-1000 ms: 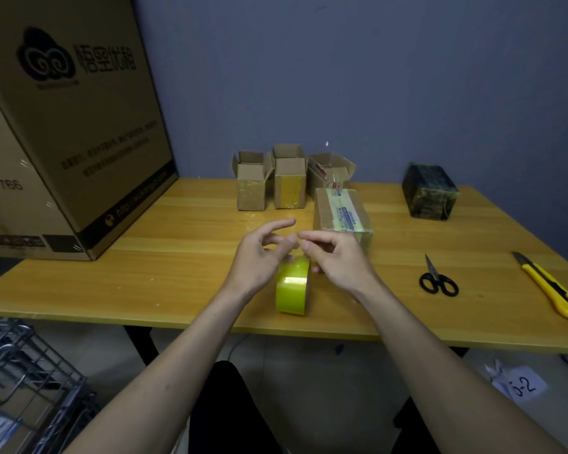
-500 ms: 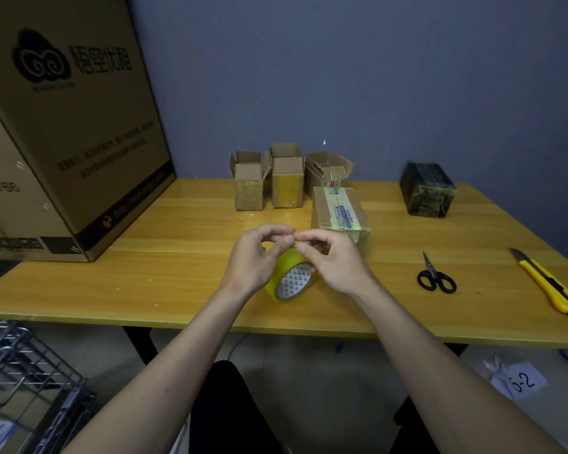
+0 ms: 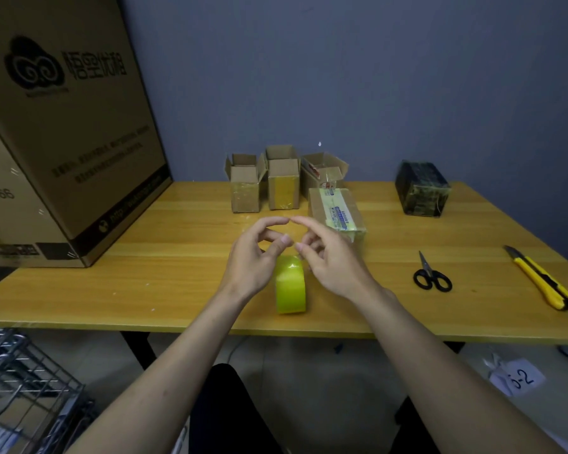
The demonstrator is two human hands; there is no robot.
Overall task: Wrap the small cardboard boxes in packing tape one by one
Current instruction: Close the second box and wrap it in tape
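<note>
Yellow-green packing tape roll (image 3: 290, 284) stands on edge on wooden table (image 3: 177, 283), between our wrists. Left hand (image 3: 254, 257) and right hand (image 3: 333, 260) curl above roll, fingertips meeting; pinch on tape end unclear. We should peel end straight. Half second ago roll lay tilted, core showing. Closed cardboard box (image 3: 336, 213) just beyond right hand.

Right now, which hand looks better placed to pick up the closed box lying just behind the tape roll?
The right hand, probably: the closed box lies just beyond its fingers, right of the left hand.
</note>
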